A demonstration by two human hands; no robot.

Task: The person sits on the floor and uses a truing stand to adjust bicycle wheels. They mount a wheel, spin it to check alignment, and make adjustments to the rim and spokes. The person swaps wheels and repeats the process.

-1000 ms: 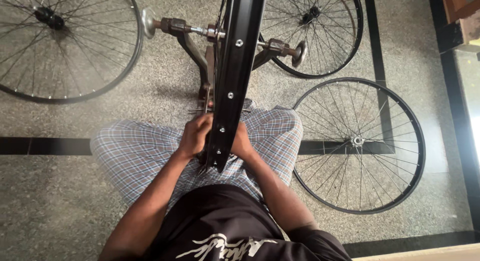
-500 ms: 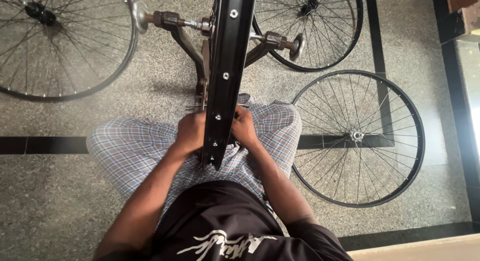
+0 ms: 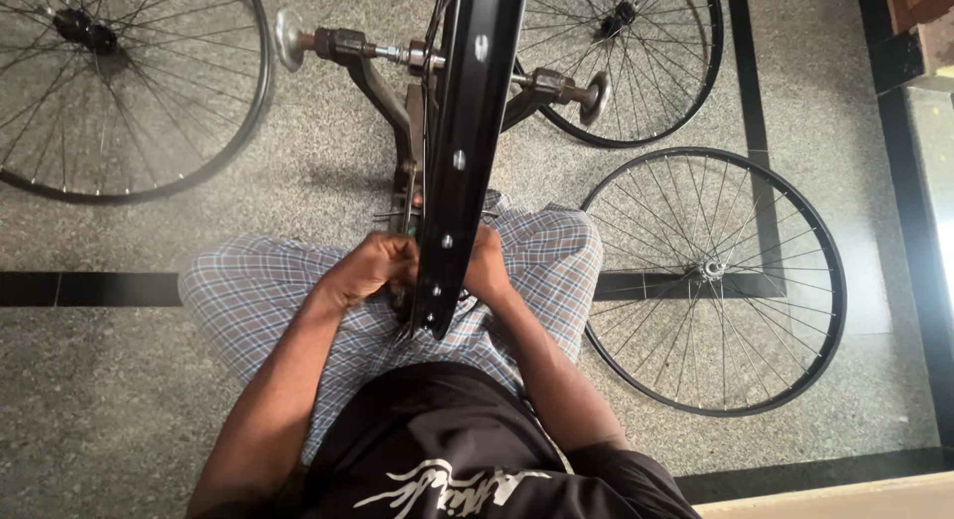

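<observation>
Fingers of the left hand (image 3: pixel 373 266) curl in against the near edge of the black wheel rim (image 3: pixel 467 151), clenched around something small at the spoke side that the rim hides; whether it is a spoke nipple or a tool cannot be told. The right hand (image 3: pixel 487 266) presses on the opposite side of the rim, its fingers mostly hidden behind the metal, so their grasp cannot be told for sure, though the hand lies touching the rim.

Compared with half a second ago, both hands sit slightly lower and closer together on the rim, and the rim holes have shifted along the band, so the wheel appears to have been turned a little in its stand. That suggests work moving on from one spoke position to the next.

The rim stands upright in the truing stand (image 3: pixel 397 92), between the person's knees, its axle clamped by the two knobbed arms. Three finished spoked wheels lie flat on the speckled floor (image 3: pixel 119 400): one at upper left (image 3: pixel 129 92), one at upper right (image 3: pixel 636 62), one at right (image 3: pixel 711 281).
</observation>
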